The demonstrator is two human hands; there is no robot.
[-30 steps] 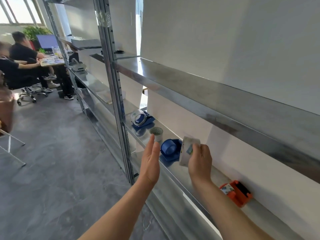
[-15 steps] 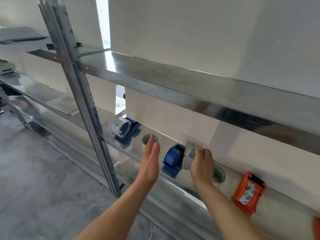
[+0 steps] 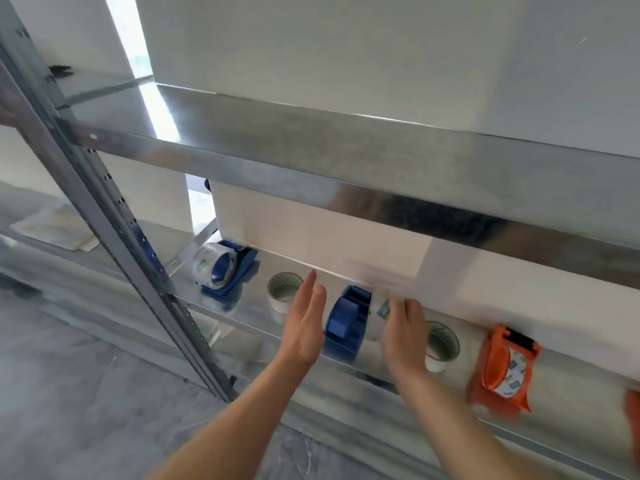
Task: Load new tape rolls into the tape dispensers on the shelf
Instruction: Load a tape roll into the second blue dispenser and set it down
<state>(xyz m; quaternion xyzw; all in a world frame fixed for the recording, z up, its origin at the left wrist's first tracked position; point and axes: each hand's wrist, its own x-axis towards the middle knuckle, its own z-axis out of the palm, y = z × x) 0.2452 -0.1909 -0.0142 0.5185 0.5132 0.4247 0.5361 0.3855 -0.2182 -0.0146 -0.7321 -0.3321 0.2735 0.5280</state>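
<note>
An empty blue tape dispenser [image 3: 347,321] stands on the metal shelf [image 3: 242,308]. My right hand [image 3: 403,332] grips a clear tape roll [image 3: 380,315] held upright just right of that dispenser. My left hand [image 3: 304,322] hovers open, fingers together, at the dispenser's left side, apart from it. A second blue dispenser [image 3: 223,268] with a clear roll loaded sits farther left. Two loose rolls lie flat on the shelf: one [image 3: 282,295] behind my left hand, one [image 3: 441,344] partly hidden by my right hand. An orange dispenser [image 3: 504,367] with a roll in it lies at the right.
The upper shelf's steel lip [image 3: 346,188] overhangs close above the working shelf. A slanted steel upright [image 3: 104,216] stands to the left. A white wall backs the shelf. Something orange [image 3: 633,410] shows at the right edge. Grey floor lies below.
The view swung right and closer to the shelf. My right hand lowered the clear roll beside the empty blue dispenser. My left hand stayed open near its left side.
</note>
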